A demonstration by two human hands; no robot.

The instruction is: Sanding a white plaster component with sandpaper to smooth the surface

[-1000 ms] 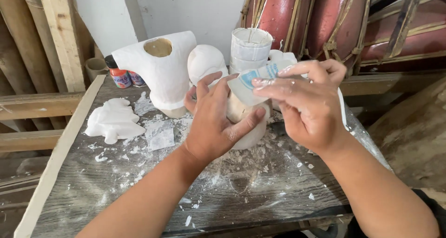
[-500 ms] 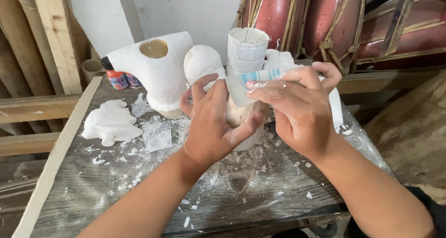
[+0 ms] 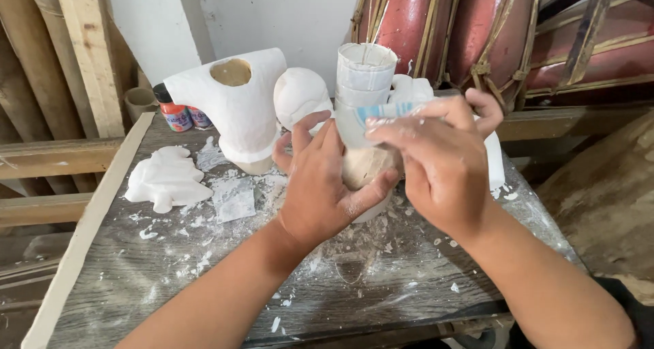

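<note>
Currently the left hand (image 3: 320,185) is gripping a tan rounded plaster piece (image 3: 364,166) near the middle of the worktable (image 3: 409,287), fingers wrapped over its left side and thumb pressing against its lower right. The right hand (image 3: 443,165) is pinching a strip of white and blue paper (image 3: 381,110) between thumb and fingertips, holding it over the top of the tan piece; whether the strip is touching the piece cannot be told.

Just behind the hands, a stack of white wrapped cups (image 3: 364,73) is standing upright. A white torso-shaped mould (image 3: 235,107) with a round opening on top is sitting toward the far left corner, with a white rounded form (image 3: 298,95) just beside it. Two small paint bottles (image 3: 178,114) are standing at the far left edge. A flat white cast (image 3: 167,178) is lying near the left edge, well apart from the hands. White flakes and dust are lying scattered across the table surface.
</note>
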